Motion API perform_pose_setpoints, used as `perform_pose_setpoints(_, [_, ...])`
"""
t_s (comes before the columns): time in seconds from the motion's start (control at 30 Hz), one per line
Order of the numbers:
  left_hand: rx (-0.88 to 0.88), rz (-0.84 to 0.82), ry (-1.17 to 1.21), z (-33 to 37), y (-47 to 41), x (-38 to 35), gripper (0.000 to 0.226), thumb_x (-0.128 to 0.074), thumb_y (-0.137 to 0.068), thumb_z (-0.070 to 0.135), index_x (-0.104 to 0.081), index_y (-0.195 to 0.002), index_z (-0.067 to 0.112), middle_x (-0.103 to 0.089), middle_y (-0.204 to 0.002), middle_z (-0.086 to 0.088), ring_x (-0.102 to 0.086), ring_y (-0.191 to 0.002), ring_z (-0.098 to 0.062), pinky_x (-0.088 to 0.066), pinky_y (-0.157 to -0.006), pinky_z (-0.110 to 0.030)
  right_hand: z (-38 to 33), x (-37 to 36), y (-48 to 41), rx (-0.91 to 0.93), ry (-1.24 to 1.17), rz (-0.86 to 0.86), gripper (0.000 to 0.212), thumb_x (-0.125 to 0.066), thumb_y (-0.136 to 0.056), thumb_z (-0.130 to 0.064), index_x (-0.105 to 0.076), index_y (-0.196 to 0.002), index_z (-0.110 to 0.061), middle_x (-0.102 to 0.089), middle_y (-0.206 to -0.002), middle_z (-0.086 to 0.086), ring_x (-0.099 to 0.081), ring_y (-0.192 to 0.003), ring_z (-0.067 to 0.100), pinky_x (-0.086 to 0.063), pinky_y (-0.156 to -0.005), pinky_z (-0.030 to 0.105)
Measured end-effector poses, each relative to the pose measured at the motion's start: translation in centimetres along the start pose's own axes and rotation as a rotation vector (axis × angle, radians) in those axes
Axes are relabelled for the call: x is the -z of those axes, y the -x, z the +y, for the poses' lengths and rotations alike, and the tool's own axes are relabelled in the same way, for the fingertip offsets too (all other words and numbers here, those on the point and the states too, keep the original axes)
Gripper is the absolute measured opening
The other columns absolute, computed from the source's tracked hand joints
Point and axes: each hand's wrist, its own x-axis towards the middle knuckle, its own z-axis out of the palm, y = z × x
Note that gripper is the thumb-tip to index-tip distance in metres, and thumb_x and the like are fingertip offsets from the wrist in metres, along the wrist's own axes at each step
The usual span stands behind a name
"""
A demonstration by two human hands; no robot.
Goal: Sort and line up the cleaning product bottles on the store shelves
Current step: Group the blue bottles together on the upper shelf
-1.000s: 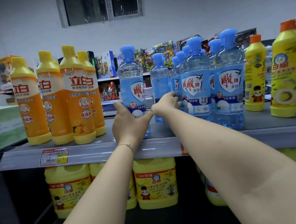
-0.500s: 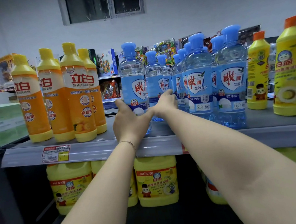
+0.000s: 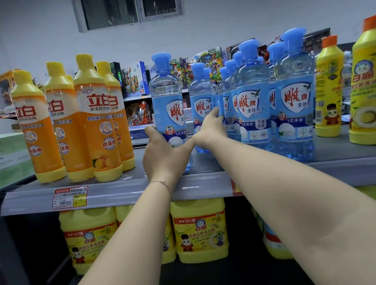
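On the grey top shelf (image 3: 209,184) stand several clear blue-capped detergent bottles. My left hand (image 3: 164,155) wraps the lower part of the front left blue bottle (image 3: 166,98), which stands apart from the rest. My right hand (image 3: 210,126) reaches past it and grips a second blue bottle (image 3: 201,102) further back; its fingers are hidden behind that bottle. The main blue group (image 3: 270,102) stands to the right. Several orange bottles with yellow caps (image 3: 77,121) stand in a cluster at the left.
Yellow bottles with orange caps (image 3: 365,84) stand at the shelf's right end. Large yellow jugs (image 3: 199,231) fill the lower shelf. Toy boxes (image 3: 135,78) line a shelf behind. A red price tag (image 3: 70,197) sits on the shelf lip.
My right hand has pushed further back and to the right among the blue bottles, and the second blue bottle now stands nearer the front one. My left hand keeps its hold.
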Motion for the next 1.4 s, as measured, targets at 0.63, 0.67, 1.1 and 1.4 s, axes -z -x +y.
perform_pose_setpoints(0.63, [-0.003,0.003,-0.004,0.2,-0.2,-0.1,0.063,-0.076,-0.07,0.044,-0.029,-0.105,0.02,-0.057,-0.098,0.005,-0.058,-0.083,-0.019,-0.049,-0.069,-0.032,-1.2,0.6,2.4,0.078,0.28,0.169,0.086,-0.063,-0.085,-0.012,-0.005,-0.145,0.008,-0.025,-0.141,0.021,-0.035,-0.126,0.033,-0.045,-0.098,0.039])
perform_pose_setpoints(0.67, [0.001,0.001,-0.001,0.3,-0.2,-0.1,0.062,-0.075,-0.072,0.045,-0.029,-0.105,0.02,-0.058,-0.098,0.006,-0.058,-0.083,-0.019,-0.048,-0.069,-0.032,-1.3,1.0,2.4,0.086,0.221,0.12,0.089,-0.068,-0.081,-0.016,-0.009,-0.144,0.007,-0.026,-0.141,0.021,-0.036,-0.127,0.034,-0.044,-0.099,0.04])
perform_pose_setpoints(1.1, [0.182,-0.547,0.038,1.8,-2.9,2.0,0.066,-0.07,-0.084,0.029,-0.026,-0.131,0.018,-0.051,-0.119,-0.004,-0.052,-0.108,-0.021,-0.044,-0.097,-0.036,0.8,7.6,8.2,0.329,-0.1,-0.032,0.011,-0.057,-0.083,-0.019,-0.061,-0.09,-0.011,-0.061,-0.086,0.003,-0.058,-0.08,0.021,-0.043,-0.058,0.027])
perform_pose_setpoints(1.4, [0.078,-0.55,-0.044,4.0,-3.0,-2.7,0.034,-0.059,-0.088,0.02,-0.041,-0.115,0.011,-0.06,-0.108,-0.01,-0.056,-0.091,-0.022,-0.049,-0.079,-0.036,2.6,9.8,11.6,0.565,0.201,0.039,0.014,-0.055,-0.083,-0.032,-0.059,-0.086,-0.019,-0.063,-0.079,0.002,-0.059,-0.077,0.023,-0.041,-0.06,0.029])
